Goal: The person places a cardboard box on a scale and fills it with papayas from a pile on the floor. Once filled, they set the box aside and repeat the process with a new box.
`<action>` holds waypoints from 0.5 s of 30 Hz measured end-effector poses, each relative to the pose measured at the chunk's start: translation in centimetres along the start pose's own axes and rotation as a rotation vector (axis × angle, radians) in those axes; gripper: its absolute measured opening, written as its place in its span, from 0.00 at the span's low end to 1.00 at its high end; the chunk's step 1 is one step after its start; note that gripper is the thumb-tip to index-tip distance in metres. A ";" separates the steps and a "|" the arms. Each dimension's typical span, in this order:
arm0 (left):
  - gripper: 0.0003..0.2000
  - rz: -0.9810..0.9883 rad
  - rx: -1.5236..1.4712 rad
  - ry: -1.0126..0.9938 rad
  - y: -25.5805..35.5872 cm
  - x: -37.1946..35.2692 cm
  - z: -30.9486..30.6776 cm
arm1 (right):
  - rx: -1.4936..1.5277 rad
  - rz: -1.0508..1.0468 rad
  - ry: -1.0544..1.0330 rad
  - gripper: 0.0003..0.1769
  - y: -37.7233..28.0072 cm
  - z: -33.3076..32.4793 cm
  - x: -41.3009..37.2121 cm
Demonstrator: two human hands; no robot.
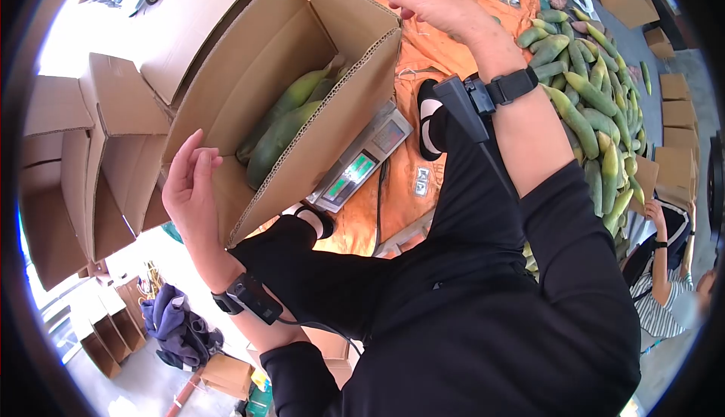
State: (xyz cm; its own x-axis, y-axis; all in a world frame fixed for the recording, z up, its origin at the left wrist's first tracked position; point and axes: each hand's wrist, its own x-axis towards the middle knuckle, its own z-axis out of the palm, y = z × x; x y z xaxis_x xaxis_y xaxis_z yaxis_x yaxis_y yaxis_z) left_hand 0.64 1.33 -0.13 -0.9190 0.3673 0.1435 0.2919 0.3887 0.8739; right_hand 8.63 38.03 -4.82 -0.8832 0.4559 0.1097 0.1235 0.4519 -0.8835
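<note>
An open cardboard box [198,89] stands tilted in this view, with several long green vegetables that look like radishes [283,134] lying inside. Under and beside it is a digital scale [355,172] with lit green digits. My left hand [190,183] is at the near left edge of the box, fingers bent and apart from the thumb, holding nothing. Past the far right corner of the box, my right hand [434,2] is raised with its fingers spread and nothing in them.
A large pile of the green vegetables [596,100] lies to the right, on an orange sheet [423,47]. Empty cardboard boxes [60,168] stand at the left. Another person [664,289] is at the far right, near more cartons [676,160]. Dark clothing [177,326] lies lower left.
</note>
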 end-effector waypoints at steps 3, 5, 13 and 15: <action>0.12 0.006 -0.023 -0.019 -0.2 0.0 0.0 | 0.040 0.026 -0.037 0.18 -0.3 -0.1 -0.1; 0.13 0.006 -0.031 -0.025 -0.4 0.1 0.0 | 0.066 0.069 -0.080 0.15 -1.0 -0.2 -0.2; 0.12 0.083 0.002 0.164 -1.0 -0.1 -2.0 | -0.037 0.062 -0.103 0.12 0.4 -0.7 -0.6; 0.14 0.095 0.002 0.335 -1.1 -0.2 -2.5 | -0.156 0.091 -0.055 0.15 0.5 -1.8 -0.7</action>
State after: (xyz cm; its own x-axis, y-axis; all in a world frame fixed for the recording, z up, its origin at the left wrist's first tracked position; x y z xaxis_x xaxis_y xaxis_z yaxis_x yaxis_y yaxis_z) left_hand -0.21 -1.30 0.07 -0.9235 0.1044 0.3691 0.3807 0.3680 0.8483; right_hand 10.14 39.29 -4.49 -0.8882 0.4594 0.0040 0.2685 0.5260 -0.8070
